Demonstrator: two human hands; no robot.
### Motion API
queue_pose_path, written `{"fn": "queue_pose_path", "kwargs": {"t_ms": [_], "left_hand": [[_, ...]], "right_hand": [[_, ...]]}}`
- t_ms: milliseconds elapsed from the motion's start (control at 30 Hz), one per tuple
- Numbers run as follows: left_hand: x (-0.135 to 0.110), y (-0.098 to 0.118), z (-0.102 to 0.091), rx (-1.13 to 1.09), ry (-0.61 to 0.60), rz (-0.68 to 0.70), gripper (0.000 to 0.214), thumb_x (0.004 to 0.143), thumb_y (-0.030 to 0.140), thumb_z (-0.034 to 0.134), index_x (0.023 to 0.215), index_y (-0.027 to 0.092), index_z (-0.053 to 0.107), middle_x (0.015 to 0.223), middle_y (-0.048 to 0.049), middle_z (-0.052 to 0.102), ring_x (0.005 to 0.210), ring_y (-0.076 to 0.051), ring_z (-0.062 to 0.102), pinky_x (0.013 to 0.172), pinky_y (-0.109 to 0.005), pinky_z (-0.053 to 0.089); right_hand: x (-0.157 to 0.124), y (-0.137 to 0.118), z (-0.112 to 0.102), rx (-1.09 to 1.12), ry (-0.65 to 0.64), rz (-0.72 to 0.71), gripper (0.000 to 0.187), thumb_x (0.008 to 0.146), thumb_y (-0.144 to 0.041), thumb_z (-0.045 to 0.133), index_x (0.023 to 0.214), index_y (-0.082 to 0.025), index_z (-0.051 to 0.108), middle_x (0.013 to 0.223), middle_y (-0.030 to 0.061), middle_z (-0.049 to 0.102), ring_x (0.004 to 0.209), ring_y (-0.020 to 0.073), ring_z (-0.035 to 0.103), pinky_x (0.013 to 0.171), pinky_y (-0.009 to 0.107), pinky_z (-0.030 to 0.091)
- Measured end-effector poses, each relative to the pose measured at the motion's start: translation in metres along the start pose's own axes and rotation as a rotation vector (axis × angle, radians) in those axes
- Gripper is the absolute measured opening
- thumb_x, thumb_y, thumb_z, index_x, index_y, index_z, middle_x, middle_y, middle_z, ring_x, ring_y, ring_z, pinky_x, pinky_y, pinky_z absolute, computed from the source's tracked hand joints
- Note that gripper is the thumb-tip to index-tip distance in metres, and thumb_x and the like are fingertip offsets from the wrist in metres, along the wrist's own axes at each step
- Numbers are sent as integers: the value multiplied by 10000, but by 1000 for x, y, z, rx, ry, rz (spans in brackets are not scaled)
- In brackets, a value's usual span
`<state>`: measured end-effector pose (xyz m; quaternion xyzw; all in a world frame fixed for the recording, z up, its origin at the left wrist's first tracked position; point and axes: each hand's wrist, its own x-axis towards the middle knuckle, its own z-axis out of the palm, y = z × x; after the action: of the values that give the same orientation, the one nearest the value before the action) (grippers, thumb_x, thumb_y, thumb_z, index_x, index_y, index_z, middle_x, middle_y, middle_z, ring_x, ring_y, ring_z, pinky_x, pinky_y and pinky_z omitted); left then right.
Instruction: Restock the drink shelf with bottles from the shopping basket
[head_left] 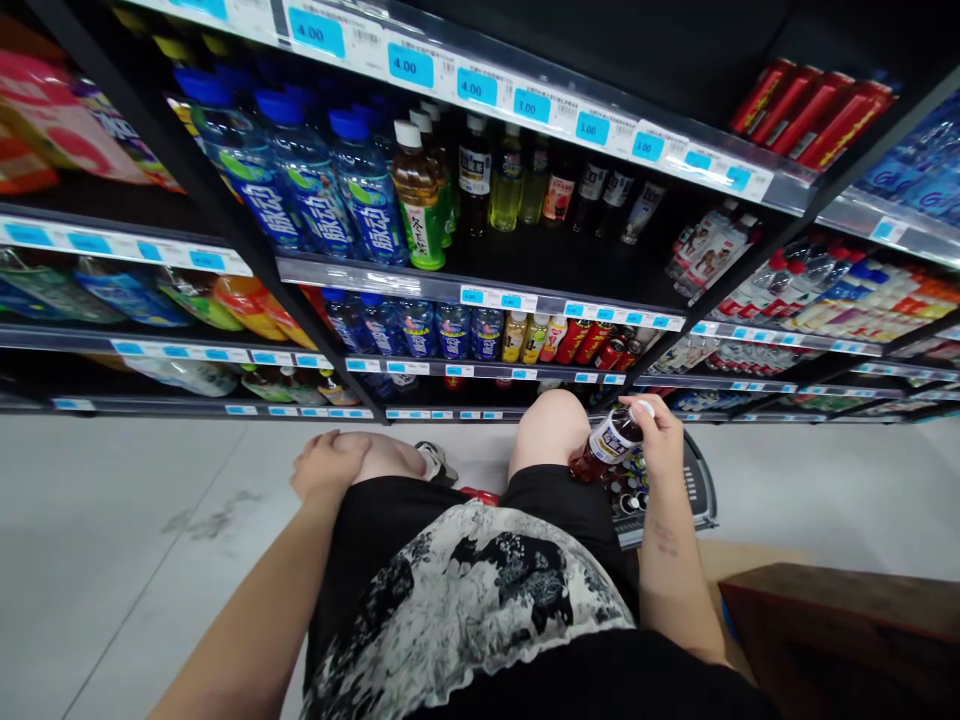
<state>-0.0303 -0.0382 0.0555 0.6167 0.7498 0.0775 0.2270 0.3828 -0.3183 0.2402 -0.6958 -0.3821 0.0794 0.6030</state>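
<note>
My right hand [661,440] is closed round the neck and white cap of a drink bottle [609,440]. The bottle holds a dark reddish-brown drink, has a white and dark label, and tilts with its base near my right knee. Below it stands a dark grey basket [701,490] with several dark bottles [628,500] inside, partly hidden by my arm and the held bottle. My left hand [326,465] rests flat over my left knee and holds nothing.
Ahead is a shelf unit [480,285] with price tags. Blue-capped bottles [367,190] stand left on its upper tier, beside a tea bottle [420,200] and dark bottles [474,180]. Red cans [810,115] lie higher at right. A brown box-like object [840,610] is at lower right.
</note>
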Motion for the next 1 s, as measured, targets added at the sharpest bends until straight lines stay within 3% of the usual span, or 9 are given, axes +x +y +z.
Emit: {"fn": "queue_pose_path", "kwargs": {"t_ms": [233, 300, 500, 600, 700, 867, 1000], "left_hand": [[-2, 1, -2, 18, -10, -15, 782, 852, 618, 561, 1506, 187, 556, 1582, -146, 496, 1377, -440, 490, 1132, -600, 438], [-3, 2, -2, 19, -12, -15, 782, 852, 621, 565, 1503, 187, 558, 1576, -152, 500, 1373, -442, 495, 1129, -598, 440], [0, 2, 1, 29, -21, -8, 774, 854, 628, 551, 1491, 189, 568, 1574, -157, 503, 1380, -451, 482, 1125, -617, 431], [1, 2, 3, 32, -27, -7, 788, 850, 626, 566, 1496, 175, 566, 1573, -179, 498, 1380, -459, 473, 1126, -630, 419], [2, 1, 5, 26, -34, -12, 791, 850, 618, 572, 1498, 165, 565, 1570, -193, 497, 1380, -465, 467, 1124, -642, 412], [4, 1, 9, 30, -41, -18, 802, 845, 620, 569, 1502, 160, 560, 1569, -194, 497, 1382, -467, 463, 1130, -637, 406], [4, 3, 10, 32, -38, -10, 787, 844, 607, 571, 1491, 160, 574, 1563, -207, 498, 1374, -474, 474, 1118, -648, 418]], "right_hand": [[-4, 6, 14, 258, -244, 3, 266, 885, -419, 651, 834, -215, 813, 910, 58, 754, 863, 234, 666, 796, 341, 499], [-4, 9, 17, 264, -261, -39, 268, 888, -428, 664, 822, -210, 806, 893, 63, 757, 856, 239, 674, 791, 346, 506], [-8, 20, 25, 243, -82, -101, 280, 924, -461, 673, 845, -206, 756, 891, 52, 728, 821, 228, 693, 778, 349, 536], [-18, 32, 30, 243, 0, -98, 260, 875, -441, 748, 981, -205, 734, 966, 61, 734, 870, 240, 722, 816, 364, 563], [-36, 54, 37, 243, 57, -35, 486, 777, -437, 841, 1165, -198, 674, 1063, 94, 751, 955, 272, 743, 909, 430, 584], [-70, 93, 50, 85, 124, 120, 632, 643, -448, 929, 1128, -173, 629, 1089, 137, 748, 996, 300, 739, 992, 520, 564], [-80, 101, 54, 2, 187, 148, 826, 590, -492, 952, 1234, -159, 557, 1189, 172, 701, 1115, 332, 702, 1065, 546, 519]]}}
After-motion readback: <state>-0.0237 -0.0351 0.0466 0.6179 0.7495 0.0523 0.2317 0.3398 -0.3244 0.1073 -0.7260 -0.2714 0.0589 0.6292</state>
